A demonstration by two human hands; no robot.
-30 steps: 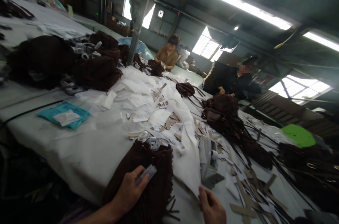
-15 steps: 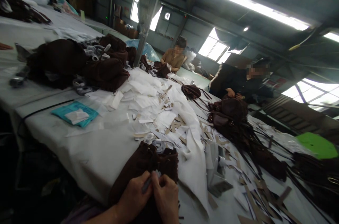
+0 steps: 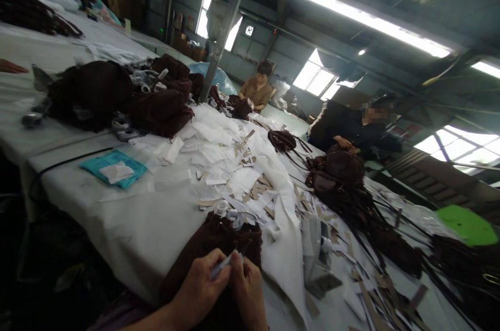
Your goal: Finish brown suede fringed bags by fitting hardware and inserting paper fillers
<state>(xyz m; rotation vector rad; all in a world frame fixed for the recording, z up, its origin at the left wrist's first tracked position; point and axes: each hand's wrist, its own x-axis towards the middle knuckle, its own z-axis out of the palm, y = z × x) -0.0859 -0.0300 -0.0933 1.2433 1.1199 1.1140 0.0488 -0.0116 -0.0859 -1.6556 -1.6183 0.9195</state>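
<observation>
At the front edge of the table a dark brown bag (image 3: 191,253) lies below my hands, with pale wrapping (image 3: 236,218) bunched at its top. A small pale grey strip (image 3: 221,267), perhaps thin wrapping, runs between my fingers. My left hand (image 3: 201,286) is closed around its lower part. Next to it, my right hand (image 3: 248,286) pinches its upper end, thumb and forefinger pressed together. The fingertips of both hands nearly touch over the bag. What lies under the strip is hidden by the fingers.
White sheets and tan scraps (image 3: 258,187) cover the middle of the white table (image 3: 140,227). Brown bags (image 3: 94,91) are heaped at left, more bags (image 3: 339,169) at right. A turquoise packet (image 3: 113,167) lies at left. Two people work across the table. A metal post (image 3: 226,28) rises behind.
My hands stay over the bag with fingers closed. The pale strip now shows more between them, and my right hand has shifted slightly to the right. The view has moved a little.
</observation>
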